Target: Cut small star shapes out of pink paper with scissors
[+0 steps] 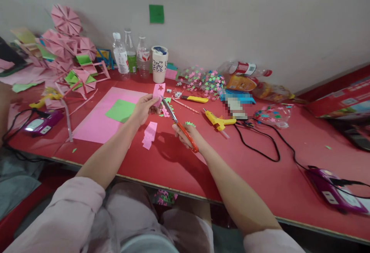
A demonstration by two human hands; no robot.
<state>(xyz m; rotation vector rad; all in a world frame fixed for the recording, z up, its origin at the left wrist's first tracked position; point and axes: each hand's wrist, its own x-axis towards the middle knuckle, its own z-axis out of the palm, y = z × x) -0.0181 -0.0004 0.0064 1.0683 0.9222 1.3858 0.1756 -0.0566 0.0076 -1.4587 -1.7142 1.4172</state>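
Between the fingers of my left hand (145, 108) is a small strip of pink paper (157, 91) with a star shape showing on it. My right hand (186, 135) grips orange-handled scissors (185, 134), and their blades reach the lower right edge of that strip. Under the strip lie small pink and green paper scraps (165, 110). Closer to me, several pink paper pieces (149, 135) rest in a loose stack. A green square sheet (120, 110) lies on a large pink sheet (94, 129) left of my left hand.
Bottles (120, 56) and a white cup (160, 66) stand by the wall. Bags of paper stars (212, 83), a yellow cutter (195, 99) and a yellow glue gun (218, 120) lie right. Cords run to a purple power strip (335, 191). Folded pink paper shapes (66, 19) are piled left; another person's arm (4, 106) shows.
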